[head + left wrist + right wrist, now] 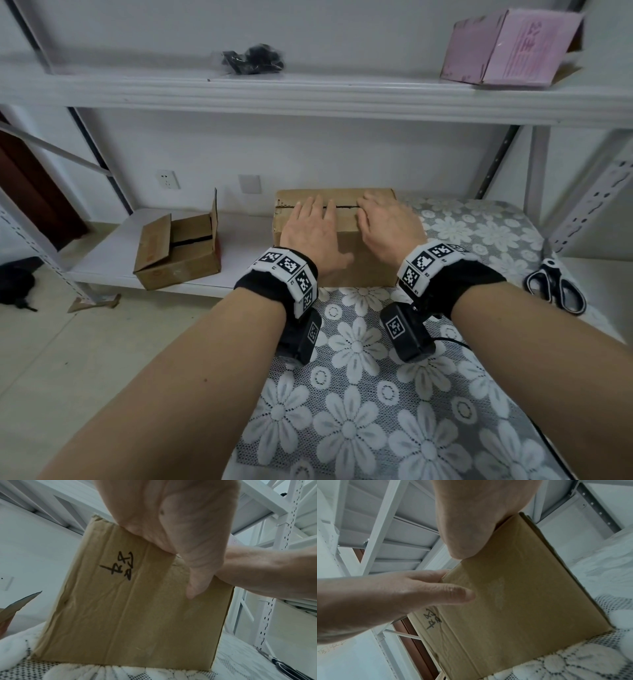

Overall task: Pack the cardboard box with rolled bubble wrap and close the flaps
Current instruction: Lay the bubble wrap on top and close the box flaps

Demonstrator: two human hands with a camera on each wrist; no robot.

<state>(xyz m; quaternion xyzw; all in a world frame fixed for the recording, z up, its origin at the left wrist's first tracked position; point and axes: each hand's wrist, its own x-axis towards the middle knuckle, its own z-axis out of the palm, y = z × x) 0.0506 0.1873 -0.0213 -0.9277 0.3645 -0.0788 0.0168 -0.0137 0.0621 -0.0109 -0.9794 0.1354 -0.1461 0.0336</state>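
The brown cardboard box (346,270) stands on the floral cloth, its top flaps folded down with a thin dark seam between them. My left hand (312,229) lies flat on the left part of the top, fingers straight across the seam, thumb down over the front face. Beside it, my right hand (388,224) presses flat on the right part. In the left wrist view the box front (133,615) carries black handwriting, and my left thumb (197,580) rests on it. The right wrist view shows the box (518,601) under my right palm (479,513). No bubble wrap shows.
A second, open cardboard box (178,253) sits on the low white shelf to the left. Black scissors (556,286) lie at the right edge of the floral cloth (359,394). The upper shelf (308,99) overhead holds a pink box (507,48) and a black bagged item (253,60).
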